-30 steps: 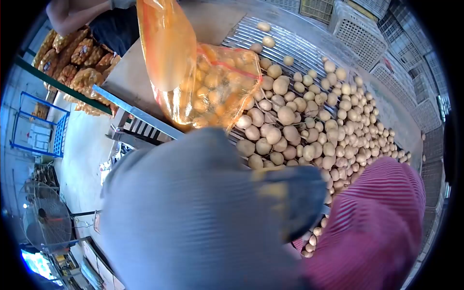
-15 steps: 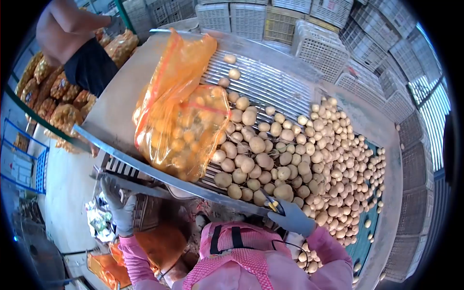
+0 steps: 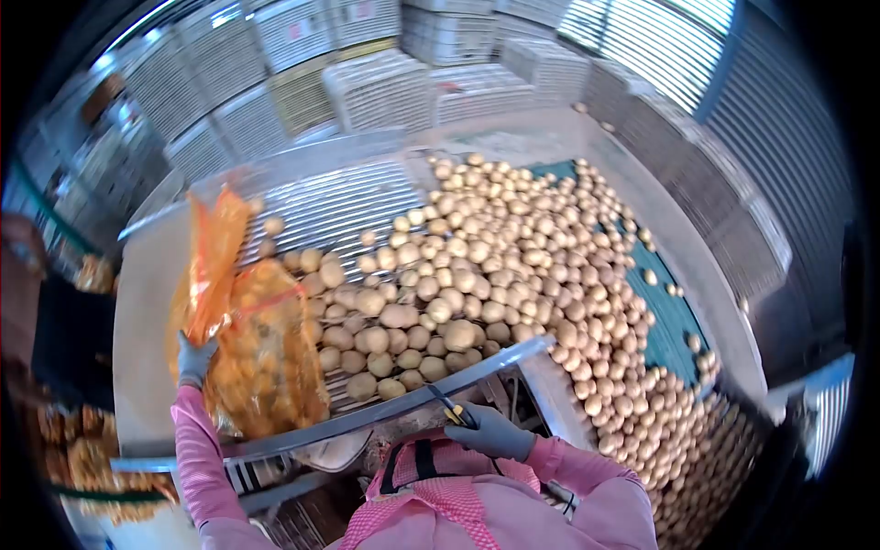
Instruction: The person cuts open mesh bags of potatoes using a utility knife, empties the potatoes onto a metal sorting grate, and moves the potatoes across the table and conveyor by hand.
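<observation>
On the table (image 3: 142, 321), beside loose potatoes (image 3: 464, 280), a filled orange bag (image 3: 266, 357) lies touching the left hand (image 3: 194, 357), whose grip I cannot tell. The right hand (image 3: 495, 433) is clamped around a yellow-and-black tool (image 3: 454, 414)

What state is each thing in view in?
Left hand: gloved, touching the orange bag
Right hand: gloved, closed on the tool
Tool: held; type unclear
Orange bag: filled, top part slack; whether sealed, unclear
Loose potatoes: unbagged, heaped and spread out
Slatted bed: partly covered
Green surface: partly covered
Crates: stacked
</observation>
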A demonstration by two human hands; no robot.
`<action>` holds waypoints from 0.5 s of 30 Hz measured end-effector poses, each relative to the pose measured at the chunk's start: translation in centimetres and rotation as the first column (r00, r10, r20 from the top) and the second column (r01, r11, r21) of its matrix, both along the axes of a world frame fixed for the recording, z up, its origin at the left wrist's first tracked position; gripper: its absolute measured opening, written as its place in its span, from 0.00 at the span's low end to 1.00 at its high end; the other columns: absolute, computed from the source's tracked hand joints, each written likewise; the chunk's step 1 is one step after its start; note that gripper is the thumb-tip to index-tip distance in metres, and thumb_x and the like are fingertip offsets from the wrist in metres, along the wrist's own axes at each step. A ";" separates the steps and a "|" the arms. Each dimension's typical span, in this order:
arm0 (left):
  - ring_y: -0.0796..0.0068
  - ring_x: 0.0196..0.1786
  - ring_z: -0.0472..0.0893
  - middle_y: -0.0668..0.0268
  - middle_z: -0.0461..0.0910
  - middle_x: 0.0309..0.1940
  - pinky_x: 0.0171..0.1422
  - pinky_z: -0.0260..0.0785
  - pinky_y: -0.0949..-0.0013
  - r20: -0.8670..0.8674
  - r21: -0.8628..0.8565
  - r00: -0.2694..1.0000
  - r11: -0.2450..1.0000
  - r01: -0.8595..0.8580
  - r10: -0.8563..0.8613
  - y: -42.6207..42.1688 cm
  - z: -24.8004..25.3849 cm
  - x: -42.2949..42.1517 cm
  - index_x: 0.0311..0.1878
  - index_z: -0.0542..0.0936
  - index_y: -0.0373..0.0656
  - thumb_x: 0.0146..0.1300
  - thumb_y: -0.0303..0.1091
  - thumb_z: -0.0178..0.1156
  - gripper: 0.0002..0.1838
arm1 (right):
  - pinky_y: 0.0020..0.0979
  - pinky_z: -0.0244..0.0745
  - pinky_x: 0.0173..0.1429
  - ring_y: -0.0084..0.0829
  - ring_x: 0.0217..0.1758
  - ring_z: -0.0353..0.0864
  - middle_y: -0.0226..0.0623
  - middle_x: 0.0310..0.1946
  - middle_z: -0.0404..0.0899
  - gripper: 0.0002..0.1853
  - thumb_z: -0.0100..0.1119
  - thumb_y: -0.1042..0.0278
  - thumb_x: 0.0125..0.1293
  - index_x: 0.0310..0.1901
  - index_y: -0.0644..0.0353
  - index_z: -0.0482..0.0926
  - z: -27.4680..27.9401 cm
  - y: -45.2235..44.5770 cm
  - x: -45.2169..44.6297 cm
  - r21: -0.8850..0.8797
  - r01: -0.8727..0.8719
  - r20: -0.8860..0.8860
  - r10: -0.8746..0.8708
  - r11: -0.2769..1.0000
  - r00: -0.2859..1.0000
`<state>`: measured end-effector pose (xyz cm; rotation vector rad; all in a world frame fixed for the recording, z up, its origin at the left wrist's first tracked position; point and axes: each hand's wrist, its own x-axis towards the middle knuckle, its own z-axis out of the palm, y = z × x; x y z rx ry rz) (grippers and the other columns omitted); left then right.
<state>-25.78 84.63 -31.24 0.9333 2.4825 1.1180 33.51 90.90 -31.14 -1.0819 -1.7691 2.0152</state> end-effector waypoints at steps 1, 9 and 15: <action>0.68 0.46 0.78 0.48 0.75 0.50 0.51 0.70 0.67 -0.157 -0.050 0.981 0.993 0.107 -0.114 0.8 -0.7 -1.2 0.64 0.61 0.35 0.53 0.37 0.64 0.37 | 0.22 0.72 0.36 0.17 0.29 0.72 0.26 0.29 0.73 0.20 0.57 0.62 0.62 0.53 0.60 0.70 0.0 -0.7 0.2 0.108 0.009 -0.036 -0.005 0.994 0.999; 0.62 0.45 0.77 0.50 0.78 0.42 0.51 0.68 0.65 -0.445 0.185 0.855 0.906 0.380 -0.267 1.5 4.1 5.7 0.52 0.73 0.34 0.59 0.26 0.53 0.16 | 0.25 0.73 0.51 0.23 0.55 0.72 0.37 0.54 0.72 0.35 0.65 0.73 0.54 0.64 0.58 0.61 1.3 -1.3 -3.6 0.450 0.341 -0.330 -0.201 0.826 0.922; 0.61 0.33 0.71 0.57 0.69 0.29 0.38 0.64 0.67 -0.571 0.329 0.673 0.621 0.712 -0.470 -7.5 8.0 23.2 0.35 0.73 0.40 0.42 0.17 0.54 0.13 | 0.25 0.72 0.51 0.29 0.61 0.68 0.44 0.71 0.46 0.55 0.70 0.74 0.47 0.71 0.60 0.39 4.7 -0.1 -14.0 0.346 -0.115 -0.331 0.236 0.931 0.913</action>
